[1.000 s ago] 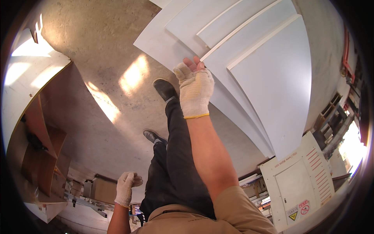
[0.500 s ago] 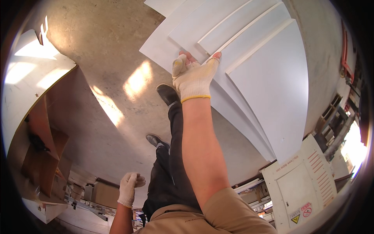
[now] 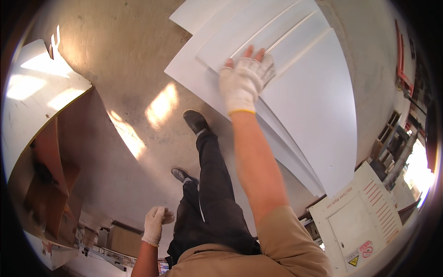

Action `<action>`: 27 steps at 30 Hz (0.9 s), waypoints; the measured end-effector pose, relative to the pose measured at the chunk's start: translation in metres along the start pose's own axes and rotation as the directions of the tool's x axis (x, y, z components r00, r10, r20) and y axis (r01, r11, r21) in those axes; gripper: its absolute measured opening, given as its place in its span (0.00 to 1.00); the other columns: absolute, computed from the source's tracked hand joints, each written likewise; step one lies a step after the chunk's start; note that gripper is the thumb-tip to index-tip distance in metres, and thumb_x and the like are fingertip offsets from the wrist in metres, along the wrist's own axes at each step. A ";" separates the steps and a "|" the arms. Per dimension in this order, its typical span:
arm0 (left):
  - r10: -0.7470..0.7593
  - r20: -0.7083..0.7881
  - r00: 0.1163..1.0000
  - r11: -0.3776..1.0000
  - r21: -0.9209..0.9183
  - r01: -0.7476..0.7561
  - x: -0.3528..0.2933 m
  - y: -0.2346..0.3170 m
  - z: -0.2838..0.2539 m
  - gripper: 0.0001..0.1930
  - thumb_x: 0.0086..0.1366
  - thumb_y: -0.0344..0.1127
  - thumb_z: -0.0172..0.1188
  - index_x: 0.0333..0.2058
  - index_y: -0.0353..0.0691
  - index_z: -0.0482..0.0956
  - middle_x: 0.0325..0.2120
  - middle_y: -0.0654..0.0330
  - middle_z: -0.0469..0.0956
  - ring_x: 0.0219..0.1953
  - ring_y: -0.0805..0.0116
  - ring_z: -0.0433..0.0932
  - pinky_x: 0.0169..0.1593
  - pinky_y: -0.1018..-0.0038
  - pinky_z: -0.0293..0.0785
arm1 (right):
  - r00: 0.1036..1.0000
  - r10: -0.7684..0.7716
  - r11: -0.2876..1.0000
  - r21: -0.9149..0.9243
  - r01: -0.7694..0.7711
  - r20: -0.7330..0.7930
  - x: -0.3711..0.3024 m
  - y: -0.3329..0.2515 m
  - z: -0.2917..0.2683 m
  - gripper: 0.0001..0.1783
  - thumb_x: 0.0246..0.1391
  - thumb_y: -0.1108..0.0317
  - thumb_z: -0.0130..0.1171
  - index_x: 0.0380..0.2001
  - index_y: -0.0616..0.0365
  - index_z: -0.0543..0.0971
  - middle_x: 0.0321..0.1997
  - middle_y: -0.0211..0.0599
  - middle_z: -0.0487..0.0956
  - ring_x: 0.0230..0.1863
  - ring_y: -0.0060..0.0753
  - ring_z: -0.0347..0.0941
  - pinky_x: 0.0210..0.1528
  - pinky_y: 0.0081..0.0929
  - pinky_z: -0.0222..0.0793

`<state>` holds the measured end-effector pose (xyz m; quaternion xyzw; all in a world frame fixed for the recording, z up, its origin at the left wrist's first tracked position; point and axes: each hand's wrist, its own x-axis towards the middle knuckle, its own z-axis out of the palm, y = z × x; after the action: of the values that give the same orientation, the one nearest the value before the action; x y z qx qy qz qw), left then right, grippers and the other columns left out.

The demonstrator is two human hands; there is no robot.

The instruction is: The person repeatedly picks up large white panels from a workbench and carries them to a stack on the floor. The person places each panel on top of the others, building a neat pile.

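Several flat pale grey-white panels [image 3: 318, 106] lie overlapped in a fanned stack ahead and to the right. My right hand [image 3: 247, 83], in a white knit glove with a yellow cuff edge and bare fingertips, rests over the stepped panel edges. Its fingers are stretched and spread, with nothing gripped; the glove hides whether the palm presses on the panels. My left hand [image 3: 158, 224], gloved too, hangs low at my left side, away from the stack. Its fingers are loosely bent and no object shows in them.
Left, a large white sheet [image 3: 41, 87] with a dark edge stands above brown boards [image 3: 48, 184]. A cream metal cabinet [image 3: 355, 221] with red slots and warning stickers stands at lower right. Red metal parts [image 3: 404, 69] lie along the far right. My shoes [image 3: 196, 121] are on the concrete floor.
My right hand has moved right across the panels, and its bent fingers have straightened and spread. The top panel has shifted slightly left. My left hand has barely moved.
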<state>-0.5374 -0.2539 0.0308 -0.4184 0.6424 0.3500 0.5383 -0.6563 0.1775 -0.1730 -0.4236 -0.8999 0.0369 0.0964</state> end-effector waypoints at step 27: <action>0.161 0.011 0.987 0.710 -0.696 -0.109 -0.005 -0.326 -0.047 0.19 0.76 0.48 0.54 0.38 0.36 0.81 0.30 0.54 0.84 0.33 0.60 0.87 0.38 0.68 0.85 | 0.597 -0.419 0.903 0.384 0.194 0.684 -0.153 0.135 -0.159 0.15 0.67 0.68 0.52 0.50 0.60 0.83 0.41 0.45 0.87 0.40 0.49 0.82 0.48 0.44 0.80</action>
<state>-0.2579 -0.4277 0.0444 -0.5286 0.4742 0.6176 0.3380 -0.4270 0.1434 -0.0594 -0.1897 -0.9031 0.3137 -0.2235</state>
